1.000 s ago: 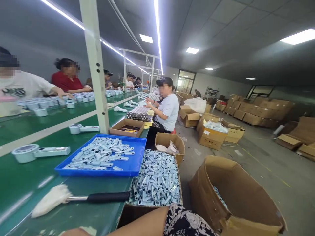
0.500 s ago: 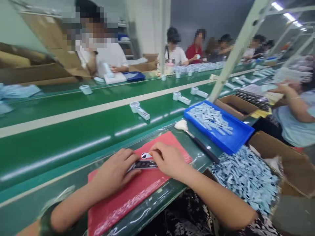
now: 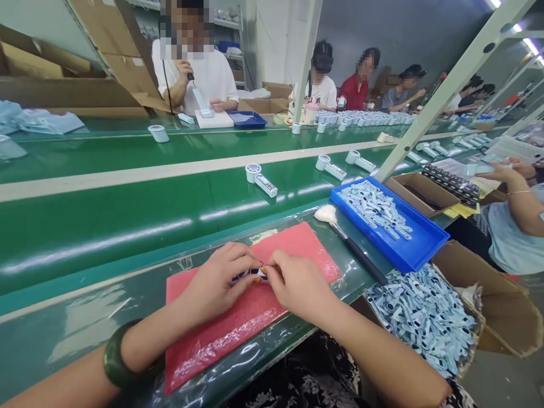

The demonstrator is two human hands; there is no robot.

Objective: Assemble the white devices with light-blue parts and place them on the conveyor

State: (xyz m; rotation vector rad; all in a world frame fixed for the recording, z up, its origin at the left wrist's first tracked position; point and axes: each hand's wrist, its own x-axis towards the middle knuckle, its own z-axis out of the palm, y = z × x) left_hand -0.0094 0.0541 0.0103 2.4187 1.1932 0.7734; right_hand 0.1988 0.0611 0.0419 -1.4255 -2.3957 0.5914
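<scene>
Over a red mat (image 3: pixel 232 334) my hands meet at a narrow handle-like part (image 3: pixel 255 273) with a dark face, mostly hidden by the fingers. My left hand (image 3: pixel 219 277) is closed around its left side. My right hand (image 3: pixel 297 283) is closed, its thumb and fingertips pinching at the right end, where a little pale blue strip piece shows. A white-headed tool with a black handle (image 3: pixel 359 256) lies to the right of the mat. Past it, a blue tray (image 3: pixel 420 253) carries many such pale blue pieces (image 3: pixel 374 207).
A box heaped with pale blue pieces (image 3: pixel 425 317) stands at my right, below the table edge. On the green conveyor belt (image 3: pixel 170 238) lie several pale blue handheld devices (image 3: pixel 264 182). A slanted metal post (image 3: pixel 450 85) rises at the right. Co-workers sit across the belt and at right.
My right hand has brought the small pale blue piece down onto the dark-faced part, and my fingers have closed in over it. The camera view has shifted slightly.
</scene>
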